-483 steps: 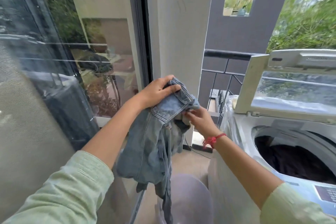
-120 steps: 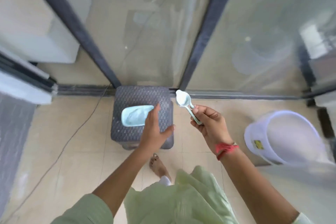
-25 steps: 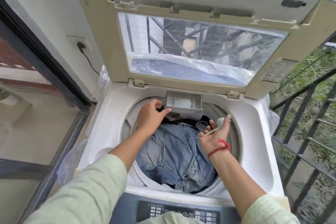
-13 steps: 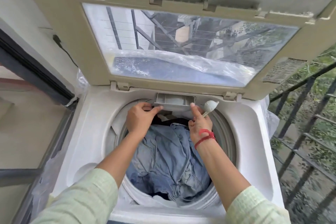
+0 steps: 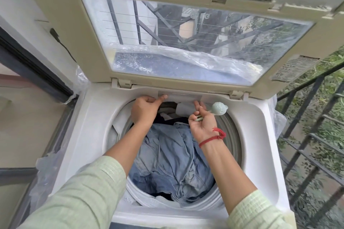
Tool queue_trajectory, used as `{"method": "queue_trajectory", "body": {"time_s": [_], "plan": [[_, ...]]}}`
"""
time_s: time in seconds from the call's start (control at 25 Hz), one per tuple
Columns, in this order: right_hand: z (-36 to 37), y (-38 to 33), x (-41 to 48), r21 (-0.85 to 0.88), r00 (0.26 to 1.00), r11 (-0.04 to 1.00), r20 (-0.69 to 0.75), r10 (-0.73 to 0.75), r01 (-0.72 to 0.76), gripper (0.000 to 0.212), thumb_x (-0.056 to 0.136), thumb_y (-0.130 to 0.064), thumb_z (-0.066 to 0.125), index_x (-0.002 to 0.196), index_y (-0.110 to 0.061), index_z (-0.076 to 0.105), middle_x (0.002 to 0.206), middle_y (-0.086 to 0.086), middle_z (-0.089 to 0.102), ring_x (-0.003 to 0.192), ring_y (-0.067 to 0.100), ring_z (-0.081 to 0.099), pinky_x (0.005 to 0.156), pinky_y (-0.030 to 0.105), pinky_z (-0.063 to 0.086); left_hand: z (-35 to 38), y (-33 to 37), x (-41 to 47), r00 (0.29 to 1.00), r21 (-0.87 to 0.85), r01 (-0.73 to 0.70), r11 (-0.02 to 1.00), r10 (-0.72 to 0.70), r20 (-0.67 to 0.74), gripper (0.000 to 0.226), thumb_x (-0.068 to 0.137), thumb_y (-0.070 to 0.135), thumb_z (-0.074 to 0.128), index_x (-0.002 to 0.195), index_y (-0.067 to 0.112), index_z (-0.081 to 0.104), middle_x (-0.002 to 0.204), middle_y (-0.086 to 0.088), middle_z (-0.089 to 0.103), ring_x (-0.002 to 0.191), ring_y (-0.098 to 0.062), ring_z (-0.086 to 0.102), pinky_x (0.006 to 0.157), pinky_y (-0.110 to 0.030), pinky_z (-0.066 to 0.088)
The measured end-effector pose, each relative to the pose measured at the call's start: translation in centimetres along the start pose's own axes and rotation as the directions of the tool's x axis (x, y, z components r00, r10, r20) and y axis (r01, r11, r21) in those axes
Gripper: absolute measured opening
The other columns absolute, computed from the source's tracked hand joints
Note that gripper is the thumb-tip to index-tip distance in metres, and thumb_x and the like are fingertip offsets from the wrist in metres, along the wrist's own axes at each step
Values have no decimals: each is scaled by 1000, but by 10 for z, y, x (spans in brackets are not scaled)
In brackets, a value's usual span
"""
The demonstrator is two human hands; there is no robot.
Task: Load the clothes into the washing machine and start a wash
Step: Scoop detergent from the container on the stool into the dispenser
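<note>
Two hands reach to the far edge of the washing machine (image 5: 260, 135), whose lid (image 5: 89, 33) stands raised. Under the lid's hinge line we see the detergent drawer (image 5: 183, 96), its front almost level with the machine's top deck.

The left hand (image 5: 144, 109) is at the drawer's left end. Its fingers are curled and its thumb tip lies against the drawer's front. We cannot tell whether those curled fingers hold anything.

The right hand (image 5: 202, 122) is turned palm up under the drawer's right half. It grips the handle of a pale green scoop (image 5: 219, 108), fingers folded over the handle. One straighter finger reaches up to the drawer's lower edge. The scoop's bowl sticks out to the right, over the far right part of the drum rim (image 5: 232, 135). We cannot tell what the bowl holds. A red thread (image 5: 212, 138) is tied round that wrist.

The clothes (image 5: 171, 158) lie inside the drum below both forearms. They are mostly faded blue denim, with some dark fabric at the far side and along the near edge.

Clear plastic sheet (image 5: 186, 59) shows through the lid's window, and a dark metal railing (image 5: 307, 135) stands to the machine's right.
</note>
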State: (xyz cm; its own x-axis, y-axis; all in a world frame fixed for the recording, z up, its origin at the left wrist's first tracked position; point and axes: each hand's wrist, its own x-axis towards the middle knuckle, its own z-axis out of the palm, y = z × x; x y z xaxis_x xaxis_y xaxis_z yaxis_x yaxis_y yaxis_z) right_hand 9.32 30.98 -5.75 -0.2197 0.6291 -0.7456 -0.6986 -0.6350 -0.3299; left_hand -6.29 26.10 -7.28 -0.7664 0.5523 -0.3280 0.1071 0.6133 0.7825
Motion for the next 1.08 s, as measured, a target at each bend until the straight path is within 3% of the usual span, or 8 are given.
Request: {"method": "queue_trajectory", "body": {"time_s": [0.2,0.32,0.44,0.56,0.68,0.8,0.96,1.08], "plan": [[-2,-6,-27,-165,997,984,34,69,-62,34,95,4,35,121,-13,50,115,2,59,48,2,46,39,11,35,-11,3,-13,982,120,46,992,-67,174,60,63,75,63,76,16,62,81,2,67,81,-20,63,69,-29,48],[-16,-4,-69,-426,992,903,71,100,-61,27,95,4,38,110,-11,56,98,3,66,39,1,44,37,11,33,-33,-4,-44,969,126,-71,989,39,243,40,75,57,67,86,18,66,79,9,63,79,-10,60,64,-24,43],[-42,8,-121,-684,987,729,113,111,-4,20,95,-3,44,100,-12,61,71,0,59,42,3,39,38,13,31,-68,-23,-86,930,-76,-174,982,189,314,14,83,35,68,86,22,69,77,10,66,76,-8,62,71,-24,49],[-64,23,-166,-876,978,472,175,115,101,12,91,-13,57,102,-16,62,67,-5,52,49,5,36,47,18,31,-112,-50,-125,901,-242,-155,958,238,364,3,85,22,68,87,23,70,87,4,71,90,-16,66,87,-30,53],[-73,39,-199,-935,935,269,290,204,232,16,89,-34,60,102,-27,58,73,-12,53,52,-1,42,57,20,31,-158,-86,-175,948,-231,-240,943,279,154,5,82,23,70,86,27,69,86,11,71,84,-10,65,82,-19,51],[-75,63,-223,-926,855,114,376,357,360,31,91,-48,49,93,-17,54,70,-9,47,52,3,37,53,19,28,-197,-123,-241,963,-271,-269,924,255,-87,10,78,30,63,87,27,67,86,15,70,77,-5,62,74,-13,49],[-95,117,-257,-835,687,-34,429,586,550,50,92,-47,48,103,2,51,66,-3,35,51,6,31,49,21,26,-225,-194,-353,918,-404,-168,899,-6,-397,8,78,23,63,86,24,66,77,4,70,71,-3,61,71,-11,47],[-127,171,-288,-743,490,-69,367,791,666,37,95,-37,50,83,-2,49,65,-6,34,51,2,31,50,19,26,-231,-251,-446,810,-520,-77,851,-251,-530,12,85,7,64,85,19,65,73,2,68,67,-4,61,69,-12,47]]}}
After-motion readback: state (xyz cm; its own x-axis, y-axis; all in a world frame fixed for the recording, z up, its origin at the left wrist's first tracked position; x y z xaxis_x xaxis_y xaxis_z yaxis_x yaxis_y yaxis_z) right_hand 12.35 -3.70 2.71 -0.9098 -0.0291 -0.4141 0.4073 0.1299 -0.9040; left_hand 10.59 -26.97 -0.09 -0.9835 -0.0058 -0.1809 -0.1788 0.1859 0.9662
